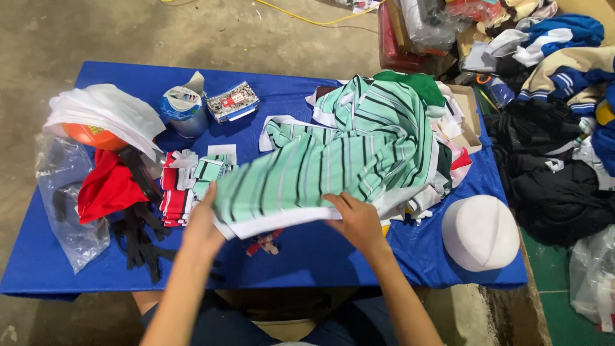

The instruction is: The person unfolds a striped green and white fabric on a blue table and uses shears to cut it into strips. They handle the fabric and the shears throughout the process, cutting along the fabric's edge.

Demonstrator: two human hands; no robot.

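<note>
A mint-green fabric piece with dark and white stripes (pixel 301 170) lies across the middle of the blue table (pixel 320 256). My left hand (pixel 204 224) grips its near left edge. My right hand (pixel 357 220) pinches its white near hem on the right. The piece runs back into a heap of the same striped green fabric (pixel 384 115). Just left of my left hand stands a stack of small red, white and green striped cloth pieces (pixel 186 189). A small red and white scrap (pixel 264 242) lies under the lifted fabric edge.
A white dome-shaped form (pixel 480 232) sits at the table's near right. Red cloth (pixel 109 187), black strips (pixel 138 240), clear plastic bag (pixel 64 198), orange ball under white cloth (pixel 102 115), tape roll (pixel 182 109) and small packet (pixel 232 101) fill the left. Dark and blue clothes (pixel 557 160) pile at the right.
</note>
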